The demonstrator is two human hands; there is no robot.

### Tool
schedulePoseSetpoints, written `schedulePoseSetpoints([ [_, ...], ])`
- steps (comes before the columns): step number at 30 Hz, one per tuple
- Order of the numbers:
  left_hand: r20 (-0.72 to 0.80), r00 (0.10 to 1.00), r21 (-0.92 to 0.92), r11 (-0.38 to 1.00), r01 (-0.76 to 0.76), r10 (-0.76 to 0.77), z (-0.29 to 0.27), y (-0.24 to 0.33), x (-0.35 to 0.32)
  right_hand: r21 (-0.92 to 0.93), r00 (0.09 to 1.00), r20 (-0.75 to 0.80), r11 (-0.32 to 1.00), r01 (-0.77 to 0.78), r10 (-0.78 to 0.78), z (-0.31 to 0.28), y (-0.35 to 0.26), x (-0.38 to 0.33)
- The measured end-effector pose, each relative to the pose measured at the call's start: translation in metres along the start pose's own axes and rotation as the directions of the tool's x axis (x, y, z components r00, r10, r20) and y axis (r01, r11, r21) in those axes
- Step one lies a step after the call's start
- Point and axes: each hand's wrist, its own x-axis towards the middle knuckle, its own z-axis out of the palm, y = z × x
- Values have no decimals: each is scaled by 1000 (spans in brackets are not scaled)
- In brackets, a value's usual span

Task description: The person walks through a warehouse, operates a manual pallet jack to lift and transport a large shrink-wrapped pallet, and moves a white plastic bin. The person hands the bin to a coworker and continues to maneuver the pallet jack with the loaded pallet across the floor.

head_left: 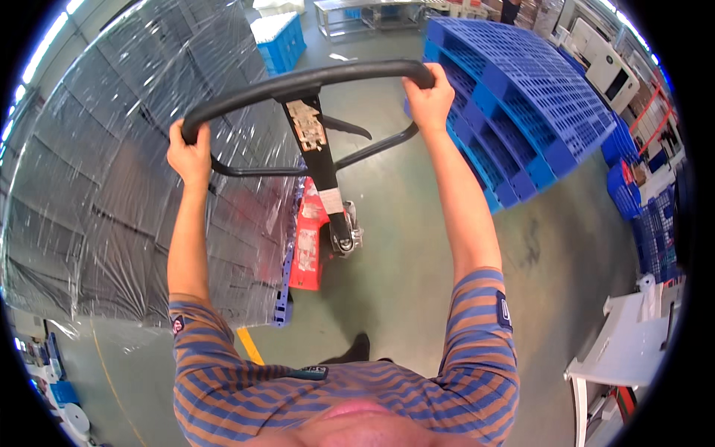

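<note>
Hands clamped on the pallet jack handle (313, 78), left hand (190, 153) and right hand (430, 95), we haul the wrapped load (134, 186); steady pulling comes next.

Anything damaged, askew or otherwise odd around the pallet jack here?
Only one thing: the label on the pallet jack's black handle shaft is torn and peeling. Left hand and right hand grip the loop handle; the wrapped load looks intact.

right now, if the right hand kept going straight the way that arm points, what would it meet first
The right hand is wrapped around the black loop handle of the pallet jack. Straight past it lies the stack of blue plastic pallets, probably first in line, though depth is hard to judge in this view.
</note>
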Motion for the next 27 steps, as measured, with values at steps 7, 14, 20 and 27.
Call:
schedulePoseSetpoints([
  [7, 8, 991, -235, 963, 133, -135, 31, -16, 6, 68, 999, 46, 998, -12, 9, 79, 58, 44],
  [14, -97, 975, -320, 934, 159, -200, 49, -8, -23, 256, 969, 246, 966, -39, -26, 157, 123, 63],
  [20, -223, 963, -129, 984, 124, -151, 62, -11, -31, 416, 933, 354, 904, -98, -62, 227, 155, 71],
  [27, -333, 932, -28, 990, 139, -141, 93, 16, -35, 535, 905, 404, 837, -116, -133, 307, 190, 84],
])
